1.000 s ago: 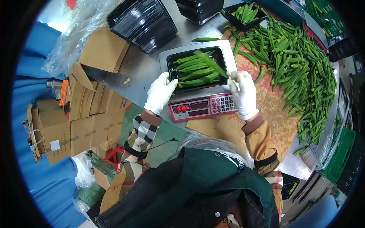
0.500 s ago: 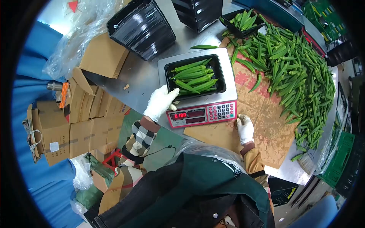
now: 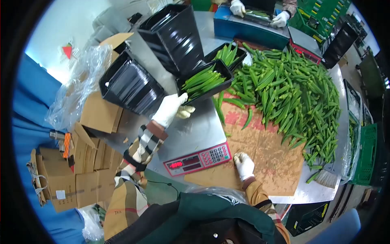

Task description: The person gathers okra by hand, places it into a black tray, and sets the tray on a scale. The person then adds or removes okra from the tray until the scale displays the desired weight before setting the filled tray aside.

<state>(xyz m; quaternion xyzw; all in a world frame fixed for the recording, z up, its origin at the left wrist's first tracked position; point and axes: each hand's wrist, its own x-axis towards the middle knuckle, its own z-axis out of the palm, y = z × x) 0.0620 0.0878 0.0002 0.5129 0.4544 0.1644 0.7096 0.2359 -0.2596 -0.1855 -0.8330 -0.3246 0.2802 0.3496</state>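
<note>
My left hand (image 3: pixel 170 109), in a white glove, holds the near-left edge of a black tray (image 3: pixel 211 92) with okra pods (image 3: pixel 203 83) in it. The tray is tilted and lies past the far edge of the scale (image 3: pixel 191 134), whose platform is bare and whose display glows red. It touches or overlaps a second black tray of okra (image 3: pixel 227 55) behind it. My right hand (image 3: pixel 244 166), gloved too, rests at the scale's right front corner over the cardboard sheet (image 3: pixel 272 166), with its fingers curled; what they hold, if anything, is hidden.
A large okra heap (image 3: pixel 292 89) covers the right of the table. Stacks of black trays (image 3: pixel 174 40) stand at the back left, beside cardboard boxes (image 3: pixel 87 187). Across the table, a co-worker's gloved hands (image 3: pixel 280 19) handle a tray. A brush (image 3: pixel 327 178) lies at the right.
My left hand has lifted the okra tray off the scale and moved it away toward the back tray. The scale's reading has changed. The camera view has shifted, and a co-worker's hands now show.
</note>
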